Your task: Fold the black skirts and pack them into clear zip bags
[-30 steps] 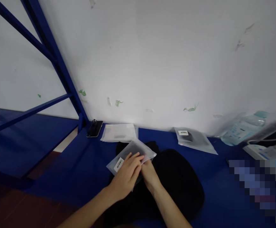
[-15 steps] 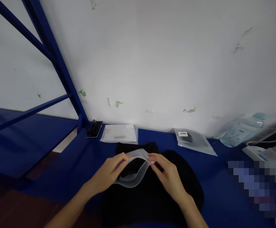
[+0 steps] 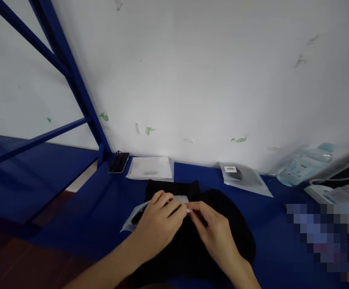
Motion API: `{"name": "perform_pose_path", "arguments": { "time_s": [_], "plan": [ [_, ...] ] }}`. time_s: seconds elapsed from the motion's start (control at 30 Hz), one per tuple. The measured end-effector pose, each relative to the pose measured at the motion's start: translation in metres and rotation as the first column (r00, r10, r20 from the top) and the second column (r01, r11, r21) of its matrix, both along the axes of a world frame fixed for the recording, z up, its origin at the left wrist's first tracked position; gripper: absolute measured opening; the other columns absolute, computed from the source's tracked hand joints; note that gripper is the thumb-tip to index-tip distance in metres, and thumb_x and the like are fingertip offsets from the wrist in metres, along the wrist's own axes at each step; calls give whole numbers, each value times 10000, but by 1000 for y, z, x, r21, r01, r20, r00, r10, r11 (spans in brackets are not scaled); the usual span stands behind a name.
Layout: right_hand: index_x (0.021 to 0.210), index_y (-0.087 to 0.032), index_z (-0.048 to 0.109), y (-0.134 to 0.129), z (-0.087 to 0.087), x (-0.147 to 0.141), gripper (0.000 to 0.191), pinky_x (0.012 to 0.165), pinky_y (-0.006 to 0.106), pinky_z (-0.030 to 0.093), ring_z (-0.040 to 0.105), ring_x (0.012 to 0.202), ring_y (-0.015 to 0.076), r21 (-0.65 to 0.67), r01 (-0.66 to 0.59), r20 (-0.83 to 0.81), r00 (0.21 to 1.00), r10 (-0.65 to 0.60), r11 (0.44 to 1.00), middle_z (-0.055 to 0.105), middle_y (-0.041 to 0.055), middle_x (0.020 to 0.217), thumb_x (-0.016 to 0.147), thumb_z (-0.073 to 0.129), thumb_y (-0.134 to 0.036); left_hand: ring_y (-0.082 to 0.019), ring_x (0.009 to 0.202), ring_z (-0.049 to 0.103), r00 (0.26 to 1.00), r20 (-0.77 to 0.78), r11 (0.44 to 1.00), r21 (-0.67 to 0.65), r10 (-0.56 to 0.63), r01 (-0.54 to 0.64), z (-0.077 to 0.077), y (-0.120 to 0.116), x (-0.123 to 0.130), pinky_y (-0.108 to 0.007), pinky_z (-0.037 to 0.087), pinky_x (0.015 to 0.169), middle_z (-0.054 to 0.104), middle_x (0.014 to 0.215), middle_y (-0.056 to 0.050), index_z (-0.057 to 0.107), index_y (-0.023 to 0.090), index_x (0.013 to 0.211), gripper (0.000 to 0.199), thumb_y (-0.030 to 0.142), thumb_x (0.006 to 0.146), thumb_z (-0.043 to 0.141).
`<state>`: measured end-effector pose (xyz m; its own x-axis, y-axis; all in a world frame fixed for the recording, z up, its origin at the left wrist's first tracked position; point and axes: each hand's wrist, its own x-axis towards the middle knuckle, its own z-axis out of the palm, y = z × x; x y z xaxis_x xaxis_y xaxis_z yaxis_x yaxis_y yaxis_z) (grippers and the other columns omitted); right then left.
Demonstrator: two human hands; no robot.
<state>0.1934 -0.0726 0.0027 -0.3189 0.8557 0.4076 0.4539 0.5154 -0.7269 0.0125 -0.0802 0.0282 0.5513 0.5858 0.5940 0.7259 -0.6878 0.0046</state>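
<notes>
A translucent plastic bag [image 3: 135, 212] with something black inside is held over black fabric [image 3: 174, 257]. My left hand [image 3: 159, 220] lies across the bag's top edge, fingers bent and pressed on it, hiding much of the bag. Close by on the right, my right hand [image 3: 212, 224] pinches the white end of the bag's edge between thumb and forefinger. The fingertips of both hands nearly meet. The bag's mouth is mostly hidden behind my left hand.
Along the wall on the blue table [image 3: 102, 204] lie a phone [image 3: 119, 163], a stack of clear bags [image 3: 150, 168] and a bag with a barcode label [image 3: 246, 179]. A water bottle [image 3: 307, 165] lies at the right. A blue metal frame [image 3: 69, 68] rises at the left.
My left hand has moved right along the bag's edge, close to my right hand. The mouth, which gaped wide before, no longer shows as open, and the bag's left part now sticks out leftward.
</notes>
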Motion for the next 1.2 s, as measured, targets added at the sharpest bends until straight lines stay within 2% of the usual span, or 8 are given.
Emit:
{"name": "perform_pose_path", "arguments": {
  "time_s": [0.27, 0.43, 0.6, 0.77, 0.87, 0.97, 1.1, 1.2],
  "plan": [
    [1021, -247, 621, -1, -8, 6, 173, 764, 262, 523, 676, 854, 172, -10, 28, 16, 999, -28, 1000, 694, 37, 950, 973, 457, -267, -254, 992, 593, 987, -160, 997, 73, -4, 16, -6, 4, -13, -431, 433, 955, 682, 910, -52, 645, 178, 1000, 172, 146, 922, 495],
    [1007, -261, 630, 4, -21, 23, 173, 756, 274, 524, 680, 860, 186, -30, 99, 27, 995, -98, 995, 702, 31, 954, 971, 468, -307, -245, 1029, 613, 977, -210, 990, 141, 25, 5, -16, -8, -53, -398, 426, 963, 696, 948, -58, 656, 179, 1030, 202, 126, 926, 491],
    [1004, -282, 650, 5, -31, 36, 151, 795, 282, 529, 687, 904, 192, -35, 152, 4, 988, -152, 988, 715, 14, 975, 947, 512, -306, -262, 996, 625, 969, -214, 981, 175, 123, -86, -31, -39, -98, -430, 420, 981, 716, 923, -63, 678, 159, 995, 205, 68, 898, 522],
    [975, -264, 665, 6, -44, 37, 152, 888, 354, 533, 680, 993, 227, -236, 113, -71, 989, -133, 965, 709, 46, 1075, 902, 556, -341, -249, 1017, 629, 982, -159, 989, -90, 100, -115, -52, -63, -115, -443, 453, 996, 713, 988, -47, 671, 220, 1043, 182, 180, 912, 552],
    [1022, -236, 657, 9, -54, 39, 254, 830, 378, 564, 698, 934, 244, -415, 123, -171, 963, -210, 901, 714, 76, 1063, 860, 576, -415, -264, 1108, 608, 985, -22, 947, -271, 173, -172, -57, -63, -111, -450, 484, 990, 689, 1150, -65, 605, 238, 1226, 297, 277, 947, 513],
    [1061, -198, 659, 16, -58, 37, 427, 684, 353, 580, 703, 807, 236, -569, 118, -194, 943, -272, 814, 724, 94, 968, 873, 493, -543, -243, 1275, 518, 987, -7, 917, -370, 159, -150, -52, -52, -99, -441, 445, 1064, 585, 1370, -53, 408, 260, 1448, 468, 199, 984, 418],
    [961, -191, 690, 27, -53, 23, 498, 504, 281, 487, 644, 660, 208, -569, 168, -12, 977, -212, 805, 697, 59, 796, 854, 473, -625, -229, 1403, 368, 996, -74, 876, -476, 43, -73, -42, -36, -79, -467, 343, 1144, 435, 1508, -11, 272, 282, 1514, 543, 204, 999, 425],
    [718, -201, 666, 36, -50, 10, 446, 500, 250, 381, 569, 586, 173, -507, 186, 75, 982, -172, 842, 609, 7, 607, 795, 578, -631, -235, 1409, 353, 995, -102, 869, -493, -8, -44, -51, -31, -74, -472, 357, 1135, 401, 1525, -4, 255, 279, 1517, 562, 233, 994, 456]
  ]
}}
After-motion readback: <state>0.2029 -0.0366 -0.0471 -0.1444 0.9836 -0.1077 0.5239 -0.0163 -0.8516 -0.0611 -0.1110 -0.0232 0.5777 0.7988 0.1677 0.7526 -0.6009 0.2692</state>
